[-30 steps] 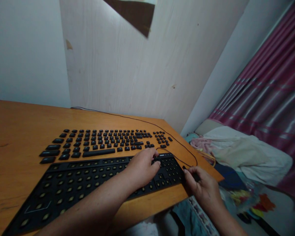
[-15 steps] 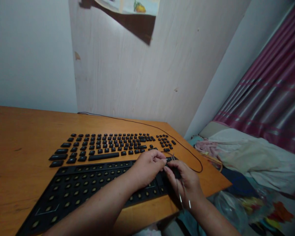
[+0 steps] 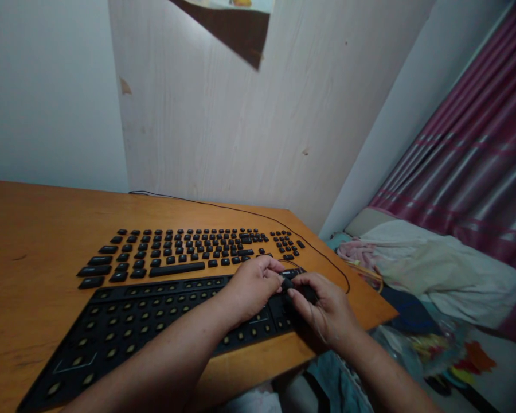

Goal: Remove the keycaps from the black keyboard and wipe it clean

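A black keyboard (image 3: 148,318) with its keycaps off lies along the table's front edge, showing rows of bare switches. Over its right end, my left hand (image 3: 255,287) is closed, thumb and fingers pinching a small black keycap (image 3: 287,283). Close beside it, my right hand (image 3: 327,307) is curled, its fingertips at the same keycap. A black object with thin wires, looking like a wire keycap puller (image 3: 309,295), sits in the right palm, mostly hidden by the fingers. Behind the keyboard, loose black keycaps (image 3: 177,269) are laid out in keyboard order.
A thin black cable (image 3: 236,210) runs across the back of the wooden table (image 3: 34,241) and curves down its right side. Beyond the table's right edge are rumpled bedding (image 3: 447,269), plastic bags (image 3: 438,344) and a maroon curtain (image 3: 464,143).
The view has shifted slightly. The wire loops that hung below my right hand now lie closer against the palm, and a black keycap shows between the fingertips of both hands.
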Available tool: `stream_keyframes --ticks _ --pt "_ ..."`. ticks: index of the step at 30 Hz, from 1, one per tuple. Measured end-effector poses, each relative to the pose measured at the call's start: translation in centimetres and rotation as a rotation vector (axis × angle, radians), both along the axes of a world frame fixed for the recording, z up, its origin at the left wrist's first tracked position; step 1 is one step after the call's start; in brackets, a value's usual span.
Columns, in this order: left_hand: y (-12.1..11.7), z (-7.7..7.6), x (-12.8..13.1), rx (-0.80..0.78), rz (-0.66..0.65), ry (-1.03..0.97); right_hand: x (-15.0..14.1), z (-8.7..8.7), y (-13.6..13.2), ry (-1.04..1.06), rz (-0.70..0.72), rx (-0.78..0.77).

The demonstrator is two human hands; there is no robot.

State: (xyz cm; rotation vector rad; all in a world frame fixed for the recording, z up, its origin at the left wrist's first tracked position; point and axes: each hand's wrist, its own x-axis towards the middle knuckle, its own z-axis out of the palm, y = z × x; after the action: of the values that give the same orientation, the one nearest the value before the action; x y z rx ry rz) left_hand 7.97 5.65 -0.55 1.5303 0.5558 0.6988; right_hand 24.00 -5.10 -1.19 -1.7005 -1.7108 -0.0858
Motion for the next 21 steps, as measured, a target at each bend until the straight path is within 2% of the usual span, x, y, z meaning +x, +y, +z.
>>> stream_keyframes --ticks 8,13,21 --pt "0.5 0.3 -0.1 0.122 0.105 0.046 6.2 0.8 0.8 0.185 -0.301 0.098" --pt "0.8 0.1 -0.1 0.174 0.129 0.07 9.0 -0.1 1.1 0.156 -0.362 0.089" --pt "0.8 0.3 -0.4 0.252 0.16 0.126 10.8 -1.6 1.6 0.087 -0.413 0.003"
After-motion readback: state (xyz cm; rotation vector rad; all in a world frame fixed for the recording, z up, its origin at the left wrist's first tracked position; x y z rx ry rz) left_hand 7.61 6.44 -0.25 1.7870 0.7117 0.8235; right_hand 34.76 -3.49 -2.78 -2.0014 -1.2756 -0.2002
